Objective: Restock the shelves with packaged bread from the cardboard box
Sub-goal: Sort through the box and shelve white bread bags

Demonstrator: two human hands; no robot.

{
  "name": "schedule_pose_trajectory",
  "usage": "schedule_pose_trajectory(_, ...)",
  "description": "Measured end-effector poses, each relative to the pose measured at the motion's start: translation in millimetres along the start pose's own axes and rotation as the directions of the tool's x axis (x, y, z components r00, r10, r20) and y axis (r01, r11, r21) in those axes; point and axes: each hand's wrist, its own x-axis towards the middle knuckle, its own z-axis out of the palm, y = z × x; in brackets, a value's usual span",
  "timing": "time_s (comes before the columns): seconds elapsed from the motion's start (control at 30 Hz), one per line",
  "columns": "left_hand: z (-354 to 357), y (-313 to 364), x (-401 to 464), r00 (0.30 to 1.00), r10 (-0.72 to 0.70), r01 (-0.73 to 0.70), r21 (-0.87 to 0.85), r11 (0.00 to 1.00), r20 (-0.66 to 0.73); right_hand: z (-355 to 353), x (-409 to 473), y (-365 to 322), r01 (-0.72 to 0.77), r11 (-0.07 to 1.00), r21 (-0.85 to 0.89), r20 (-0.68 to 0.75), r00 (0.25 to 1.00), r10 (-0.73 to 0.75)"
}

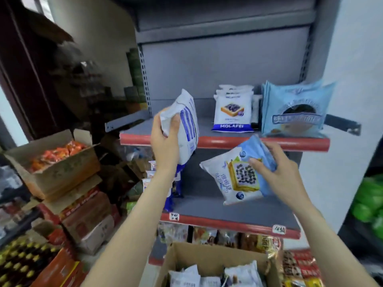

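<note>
Far left, an open brown cardboard carton of orange snack packets (pixel 56 154) sits on stacked red and tan boxes and takes no part in the job. Next comes the left hand (pixel 165 137), raised in front of the red-edged grey metal upper shelf (pixel 259 142), its fingers and thumb curled round the lower half of a white plastic bread packet with blue stripes (pixel 186 125), held upright with its printed back toward the camera. The film dents under the fingers, so the packet looks light, puffy and soft, and the loaf inside would probably squash under a hard squeeze; a loose grip across the middle of the pack seems safer than pinching the crimped end, which is glossy and likely slippery. On the upper shelf, further right, stands a row of white packets with a blue MOLAFEI band (pixel 232 114), and beside them a stack of larger pale blue round-window packets (pixel 294 110). Below, in front of the red-edged grey lower shelf (pixel 228 221), the right hand (pixel 284 177) grips a white and light blue packet showing blueberry toast (pixel 234 179) by its right end, the pack tilted and bunched where the fingers close. Bottom centre, the open brown cardboard box of bread (pixel 209 255) holds more white packets.
</note>
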Motion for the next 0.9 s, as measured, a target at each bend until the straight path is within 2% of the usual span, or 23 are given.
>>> schedule_pose_trajectory(0.1, 42.6, 0.8, 34.9, 0.995, 0.101, -0.101, 0.050, 0.994, -0.012, -11.2, 25.4, -0.8, 0.026, 1.000, 0.005, -0.056, 0.998, -0.026)
schedule_pose_trajectory(0.2, 86.9, -15.6, 60.8, 0.987, 0.160, -0.162, 0.236, 0.958, 0.025, -19.6, 45.7, 3.6, 0.018, 1.000, 0.011, -0.109, 0.994, -0.016)
schedule_pose_trajectory(0.33, 130.4, -55.0, 86.7, 0.993, 0.107, -0.116, 0.535, 0.837, 0.048, -29.2, 63.3, 10.4, 0.002, 1.000, 0.023, -0.187, 0.982, 0.002)
schedule_pose_trajectory(0.4, 143.6, -72.4, 93.1, 0.996, 0.025, -0.073, 0.615, 0.785, 0.087, -32.3, 69.2, 12.7, -0.010, 1.000, 0.025, -0.227, 0.974, 0.015)
schedule_pose_trajectory(0.47, 155.7, -81.4, 95.9, 0.968, -0.133, -0.024, 0.608, 0.793, 0.211, -34.6, 74.6, 14.6, -0.015, 1.000, -0.010, -0.264, 0.964, 0.012)
schedule_pose_trajectory(0.57, 152.6, -84.0, 97.7, 0.875, -0.247, 0.057, 0.420, 0.906, 0.416, -35.4, 81.6, 14.3, -0.030, 0.990, -0.136, -0.265, 0.964, -0.007)
schedule_pose_trajectory(0.63, 134.4, -89.9, 102.5, 0.825, -0.185, -0.038, 0.380, 0.924, 0.533, -34.1, 86.0, 16.0, -0.040, 0.979, -0.199, -0.230, 0.973, -0.007)
schedule_pose_trajectory(0.67, 124.1, -94.1, 107.6, 0.798, -0.139, -0.176, 0.448, 0.876, 0.586, -33.4, 88.2, 18.0, -0.042, 0.978, -0.202, -0.212, 0.977, -0.001)
schedule_pose_trajectory(0.7, 115.3, -98.8, 113.0, 0.778, -0.108, -0.316, 0.534, 0.785, 0.619, -33.0, 90.4, 20.6, -0.051, 0.982, -0.181, -0.197, 0.980, 0.014)
schedule_pose_trajectory(0.73, 108.2, -103.0, 118.4, 0.779, -0.099, -0.395, 0.607, 0.689, 0.619, -32.6, 92.3, 22.8, -0.061, 0.988, -0.143, -0.186, 0.982, 0.034)
schedule_pose_trajectory(0.77, 101.9, -105.4, 123.7, 0.793, -0.137, -0.389, 0.667, 0.635, 0.594, -32.6, 94.0, 24.8, -0.071, 0.992, -0.108, -0.178, 0.983, 0.051)
schedule_pose_trajectory(0.8, 97.6, -107.3, 128.6, 0.798, -0.221, -0.316, 0.700, 0.640, 0.561, -32.9, 95.1, 25.4, -0.077, 0.993, -0.090, -0.173, 0.983, 0.061)
schedule_pose_trajectory(0.87, 95.0, -113.7, 138.7, 0.723, -0.412, -0.091, 0.667, 0.740, 0.555, -35.2, 95.8, 25.2, -0.073, 0.993, -0.094, -0.174, 0.983, 0.055)
schedule_pose_trajectory(0.9, 96.1, -117.7, 141.1, 0.679, -0.462, -0.002, 0.630, 0.776, 0.571, -36.8, 95.7, 25.4, -0.064, 0.993, -0.096, -0.183, 0.982, 0.045)
